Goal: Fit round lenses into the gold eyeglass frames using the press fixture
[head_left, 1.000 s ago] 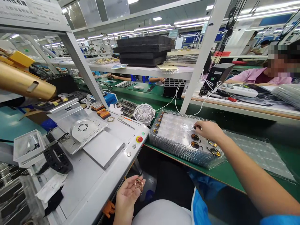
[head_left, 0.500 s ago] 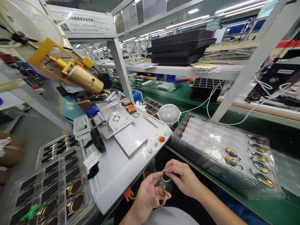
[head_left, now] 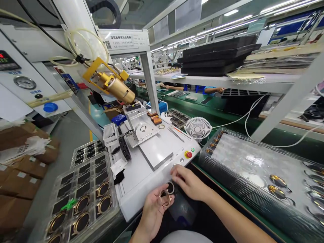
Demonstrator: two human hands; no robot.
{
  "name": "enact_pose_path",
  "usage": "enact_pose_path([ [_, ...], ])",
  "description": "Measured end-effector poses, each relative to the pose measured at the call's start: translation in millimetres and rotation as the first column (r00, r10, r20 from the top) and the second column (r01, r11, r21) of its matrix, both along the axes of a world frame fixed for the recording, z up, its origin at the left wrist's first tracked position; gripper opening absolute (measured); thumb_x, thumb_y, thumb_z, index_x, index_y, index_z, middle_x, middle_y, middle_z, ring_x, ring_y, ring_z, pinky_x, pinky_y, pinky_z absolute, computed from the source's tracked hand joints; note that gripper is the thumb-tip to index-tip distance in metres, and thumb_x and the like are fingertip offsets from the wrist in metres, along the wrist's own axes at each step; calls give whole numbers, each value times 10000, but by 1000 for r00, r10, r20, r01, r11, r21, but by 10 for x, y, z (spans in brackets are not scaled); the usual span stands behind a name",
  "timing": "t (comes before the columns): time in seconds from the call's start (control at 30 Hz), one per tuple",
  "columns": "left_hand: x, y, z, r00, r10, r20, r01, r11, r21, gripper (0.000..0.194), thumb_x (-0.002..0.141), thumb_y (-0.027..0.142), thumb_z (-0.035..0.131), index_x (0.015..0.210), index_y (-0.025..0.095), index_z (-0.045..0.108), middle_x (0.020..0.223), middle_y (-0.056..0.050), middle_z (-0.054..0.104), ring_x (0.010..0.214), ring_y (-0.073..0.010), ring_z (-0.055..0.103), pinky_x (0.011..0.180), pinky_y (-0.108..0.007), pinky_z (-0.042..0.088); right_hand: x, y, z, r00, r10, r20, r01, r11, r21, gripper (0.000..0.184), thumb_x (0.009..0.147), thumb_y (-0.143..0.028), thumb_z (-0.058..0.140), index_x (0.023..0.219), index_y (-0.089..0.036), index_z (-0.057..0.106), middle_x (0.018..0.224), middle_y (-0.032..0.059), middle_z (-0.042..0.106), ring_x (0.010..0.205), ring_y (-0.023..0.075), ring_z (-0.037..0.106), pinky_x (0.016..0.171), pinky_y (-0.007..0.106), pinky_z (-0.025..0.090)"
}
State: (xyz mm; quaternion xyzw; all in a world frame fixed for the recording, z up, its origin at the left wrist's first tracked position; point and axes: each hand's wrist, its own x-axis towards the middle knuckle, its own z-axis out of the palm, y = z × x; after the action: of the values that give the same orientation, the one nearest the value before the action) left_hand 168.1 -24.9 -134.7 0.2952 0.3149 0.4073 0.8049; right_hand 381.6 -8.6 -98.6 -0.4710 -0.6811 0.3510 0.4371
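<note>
Low in front of me, my left hand [head_left: 155, 208] is closed round a rose-gold watch case [head_left: 164, 198], ring-shaped with an open middle. A small round black disc with a pale rim [head_left: 170, 188] sits at that hand's fingertips, just beyond the case. My right hand [head_left: 188, 182] is beside the disc with its fingers pinched together; whether anything is between them is hidden. To the right, a stack of clear trays [head_left: 227, 179] carries round dark watch screens [head_left: 277, 181] with orange parts and thin black tails.
A white machine bench [head_left: 135, 194] stands ahead, with a metal fixture [head_left: 144, 130], a red button [head_left: 188, 154] and tweezers [head_left: 176, 134]. Gold-rimmed pieces [head_left: 81, 204] lie in a tray at left. A white fan [head_left: 198, 128] stands by the green belt. A brass cylinder [head_left: 121, 91] hangs above.
My right hand has left the clear tray stack and come to my left hand, where a round disc now shows. It has since moved slightly off the disc. My view has swung left.
</note>
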Motion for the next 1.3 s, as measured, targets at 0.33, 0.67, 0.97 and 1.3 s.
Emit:
enact_pose_path([
  [0.33,-75,-82,58,996,-10,-85,21,991,135,914,542,579,964,1315,171,699,950,-145,793,967,-291,747,955,-415,543,123,943,117,875,-484,16,473,847,-243,120,840,-182,679,841,-202,561,602,-34,579,605,170,573,597,269,411],
  [0.67,169,-168,27,839,250,-483,160,737,657,909,574,185,979,1414,241,637,1588,-189,497,1387,-440,558,1144,-506,481,-277,-291,-130,843,-183,-506,49,962,-267,502,847,-529,788,1203,-191,683,1125,107,739,1019,249,696,818,350,590],
  [0.97,272,-140,235,921,11,-389,242,768,594,866,491,127,998,1305,200,711,1718,-250,183,976,-363,790,964,-510,615,-25,-391,57,735,-324,-596,73,911,-406,431,754,-538,867,915,-163,731,642,12,684,529,148,623,518,270,539],
  [1.3,126,-48,110,856,-18,-516,426,589,687,796,629,156,934,1376,240,671,1620,-229,428,1066,-383,767,1020,-520,570,30,-414,42,742,-345,-575,-6,854,-520,513,506,-429,1017,787,-128,711,626,31,712,520,147,664,543,267,597],
])
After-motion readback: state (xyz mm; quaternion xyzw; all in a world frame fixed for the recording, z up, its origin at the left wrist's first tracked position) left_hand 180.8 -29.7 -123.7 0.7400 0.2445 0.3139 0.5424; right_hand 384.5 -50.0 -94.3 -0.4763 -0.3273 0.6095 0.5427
